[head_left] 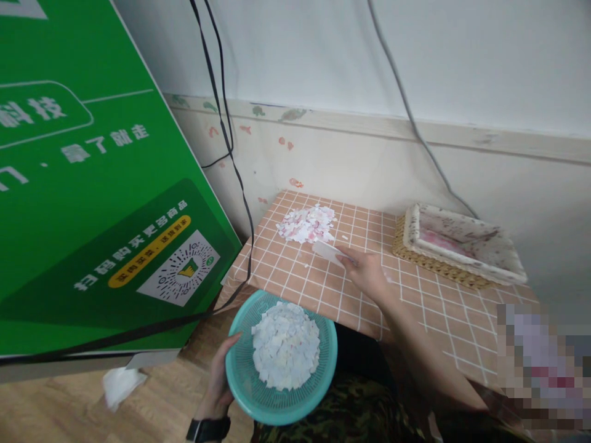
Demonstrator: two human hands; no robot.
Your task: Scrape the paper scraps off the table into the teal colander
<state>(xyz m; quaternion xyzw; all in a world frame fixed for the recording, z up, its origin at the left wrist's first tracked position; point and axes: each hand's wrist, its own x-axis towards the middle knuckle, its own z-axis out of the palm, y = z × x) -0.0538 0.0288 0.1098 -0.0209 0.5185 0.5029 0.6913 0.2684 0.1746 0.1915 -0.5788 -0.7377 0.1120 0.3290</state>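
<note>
My left hand [220, 372] grips the rim of a turquoise plastic colander [239, 369] below the table's front edge. A heap of small white paper scraps [287, 346] fills its middle. Over the table, my right hand [364, 269] is closed on a flat white piece, which looks like card or stiff paper [327, 252]. The far end of that piece is beside a loose pile of white and pink paper scraps [308, 223] on the checked tablecloth. A few stray bits lie near it.
A wicker basket [441, 261] with a cloth lining stands at the table's back right. A large green panel [92, 203] with white lettering rises on the left. Dark cords [237, 172] hang between it and the table. White plastic [120, 386] lies on the wooden floor.
</note>
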